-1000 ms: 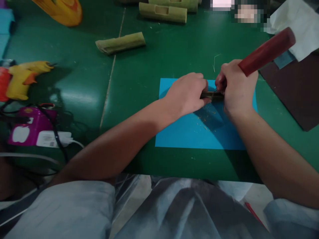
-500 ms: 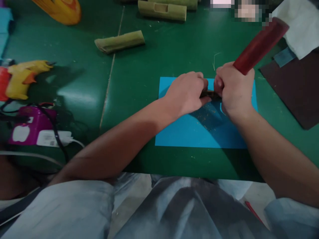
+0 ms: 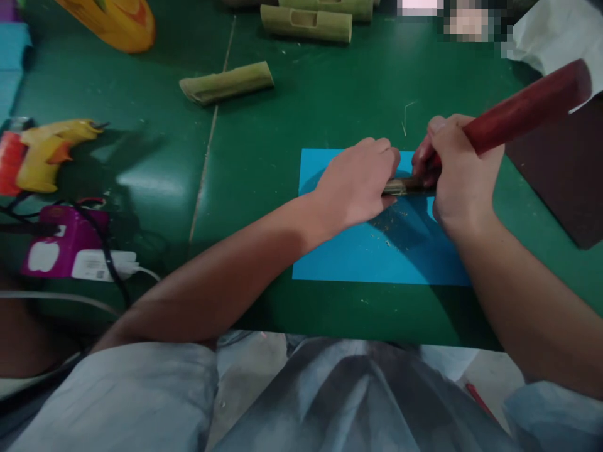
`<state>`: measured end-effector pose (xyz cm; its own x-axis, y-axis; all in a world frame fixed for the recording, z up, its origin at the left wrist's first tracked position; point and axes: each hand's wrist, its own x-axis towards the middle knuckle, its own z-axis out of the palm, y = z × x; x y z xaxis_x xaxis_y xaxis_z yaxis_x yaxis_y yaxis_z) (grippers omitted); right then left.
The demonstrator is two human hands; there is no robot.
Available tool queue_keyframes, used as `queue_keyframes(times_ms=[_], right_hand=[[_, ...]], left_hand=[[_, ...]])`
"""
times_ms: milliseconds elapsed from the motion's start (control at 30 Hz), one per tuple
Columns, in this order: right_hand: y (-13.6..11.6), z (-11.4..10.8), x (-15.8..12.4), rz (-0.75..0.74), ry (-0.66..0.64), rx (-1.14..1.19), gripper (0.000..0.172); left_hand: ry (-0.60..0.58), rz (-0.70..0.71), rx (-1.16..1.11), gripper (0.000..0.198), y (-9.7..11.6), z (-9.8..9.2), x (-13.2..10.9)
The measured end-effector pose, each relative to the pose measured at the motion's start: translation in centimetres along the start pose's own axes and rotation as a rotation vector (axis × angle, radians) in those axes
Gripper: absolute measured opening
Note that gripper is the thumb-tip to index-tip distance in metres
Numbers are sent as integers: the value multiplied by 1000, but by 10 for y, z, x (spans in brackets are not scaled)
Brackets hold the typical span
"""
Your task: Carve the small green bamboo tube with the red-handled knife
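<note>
My left hand pins a small bamboo strip down on a blue sheet lying on the green table. My right hand grips a tool with a long red wooden handle that slants up to the right. Its working end meets the strip between my two hands and is hidden by my fingers. Fine shavings lie on the blue sheet below the strip.
A yellow glue gun and a purple power strip with cables sit at the left. Cut bamboo pieces lie at the back. A dark brown board and white cloth are at the right.
The red handle has swung lower and further right. My right hand has shifted slightly right along the strip, showing more of it. My left hand has stayed in place.
</note>
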<state>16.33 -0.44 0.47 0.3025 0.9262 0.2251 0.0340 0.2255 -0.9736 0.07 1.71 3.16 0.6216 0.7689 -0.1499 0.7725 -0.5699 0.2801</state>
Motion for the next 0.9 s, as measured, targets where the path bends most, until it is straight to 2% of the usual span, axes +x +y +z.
queue_keyframes(times_ms=[200, 367, 467, 533, 667, 767, 900], right_hand=[[-1, 0, 0, 61, -41, 13, 39], [-2, -10, 6, 102, -114, -52, 19], [-5, -19, 10, 65, -143, -47, 28], [-8, -24, 10, 57, -118, -25, 28], [-13, -29, 2, -36, -1, -120, 13], [-15, -29, -5, -95, 63, -228, 17], [-13, -24, -14, -90, 48, -251, 20]], left_hand=[[27, 5, -39, 31, -4, 3, 1], [32, 17, -40, 31, -6, 5, 2], [32, 10, -22, 30, -5, 4, 0], [27, 2, -13, 27, -4, 2, -1], [25, -27, -17, 24, -3, 1, -2], [36, -36, -48, 24, -6, 3, -1], [76, -16, -81, 23, -11, 9, 1]])
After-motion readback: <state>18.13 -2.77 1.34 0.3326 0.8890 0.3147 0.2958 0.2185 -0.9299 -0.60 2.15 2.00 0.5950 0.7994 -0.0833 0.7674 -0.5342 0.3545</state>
